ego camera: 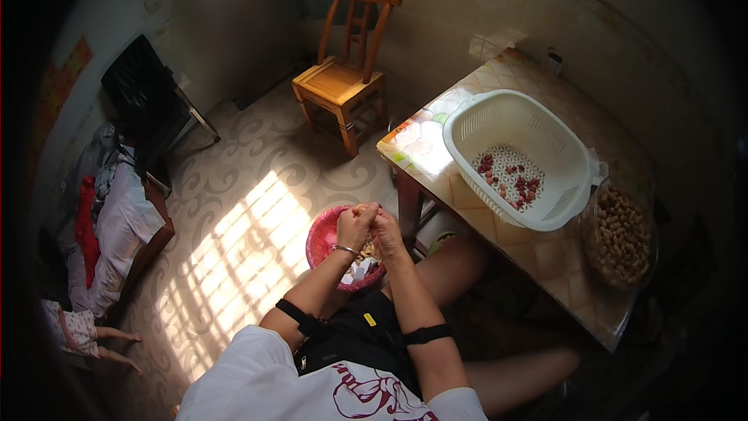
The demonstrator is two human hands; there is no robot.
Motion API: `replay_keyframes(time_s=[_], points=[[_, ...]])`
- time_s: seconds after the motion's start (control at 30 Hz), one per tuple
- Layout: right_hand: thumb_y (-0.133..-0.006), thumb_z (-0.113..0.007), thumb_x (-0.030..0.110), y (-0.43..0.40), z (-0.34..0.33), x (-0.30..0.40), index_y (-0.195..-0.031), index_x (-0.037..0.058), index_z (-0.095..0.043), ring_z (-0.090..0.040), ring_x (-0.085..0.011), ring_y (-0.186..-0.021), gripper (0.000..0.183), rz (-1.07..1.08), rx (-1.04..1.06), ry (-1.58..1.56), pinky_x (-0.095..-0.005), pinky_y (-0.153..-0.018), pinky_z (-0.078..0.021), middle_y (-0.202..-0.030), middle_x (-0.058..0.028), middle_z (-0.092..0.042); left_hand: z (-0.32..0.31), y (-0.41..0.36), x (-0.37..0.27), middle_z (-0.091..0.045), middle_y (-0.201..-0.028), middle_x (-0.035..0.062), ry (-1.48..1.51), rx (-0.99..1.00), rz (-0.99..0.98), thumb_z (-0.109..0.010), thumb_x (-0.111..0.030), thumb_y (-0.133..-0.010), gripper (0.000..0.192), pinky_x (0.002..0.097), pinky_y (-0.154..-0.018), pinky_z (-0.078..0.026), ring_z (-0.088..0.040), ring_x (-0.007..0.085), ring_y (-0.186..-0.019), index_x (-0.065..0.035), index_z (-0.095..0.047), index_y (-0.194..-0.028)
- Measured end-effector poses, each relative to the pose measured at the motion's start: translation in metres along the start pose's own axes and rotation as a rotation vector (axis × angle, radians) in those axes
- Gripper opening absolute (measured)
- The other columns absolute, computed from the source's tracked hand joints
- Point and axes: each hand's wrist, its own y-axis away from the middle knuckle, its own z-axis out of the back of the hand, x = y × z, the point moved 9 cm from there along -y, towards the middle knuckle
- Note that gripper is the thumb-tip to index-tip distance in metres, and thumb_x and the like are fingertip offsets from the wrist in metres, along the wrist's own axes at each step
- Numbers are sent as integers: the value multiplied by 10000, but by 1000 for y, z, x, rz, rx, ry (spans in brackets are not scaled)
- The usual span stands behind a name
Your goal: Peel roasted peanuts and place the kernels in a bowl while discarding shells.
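My left hand (354, 229) and my right hand (385, 234) meet at the fingertips. They pinch a small tan thing, apparently a peanut (363, 208), mostly hidden by the fingers. Directly below is a red plastic basin (318, 241) with peanut shells (369, 250) and crumpled white paper (359, 269) inside. To the right, a white plastic colander (497, 111) stands on the table, and reddish shelled peanuts (523, 187) are scattered over its slotted bottom. Beside it, a clear container holds many unshelled peanuts (619, 234).
The table (534, 251) has a tile-patterned cover, and its edge runs close above my right leg. A wooden chair (339, 85) stands ahead, with a black chair (140, 93) to the left. Clothes (125, 234) lie heaped at left, near another person's bare legs (120, 336).
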Motion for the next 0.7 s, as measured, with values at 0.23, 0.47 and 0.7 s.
replay_keyframes(time_s=[0.23,0.47,0.7], points=[[-733,-484,47,4,-1,3,-877,-30,-561,-542,-118,-781,180,-32,-11,-21,-197,-726,-403,-840,-56,-574,6,7,-13,-593,-623,113,-152,-156,-37,-566,-312,-680,315,264,-568,-433,-576,156,-604,-16,-623,-773],[-722,-476,40,5,1,3,-876,-28,-559,-542,-116,-770,188,-42,-17,-61,-196,-715,-404,-832,-57,-574,3,7,-13,-604,-654,83,-275,-139,20,-547,-229,-683,268,234,-577,-426,-560,116,-621,25,-608,-742],[-699,-460,33,4,2,0,-853,-20,-565,-542,-121,-758,194,-49,-39,-113,-193,-707,-400,-819,-61,-574,6,2,-8,-567,-606,165,-328,-191,-5,-553,-329,-636,311,314,-561,-430,-580,234,-587,-39,-620,-729]])
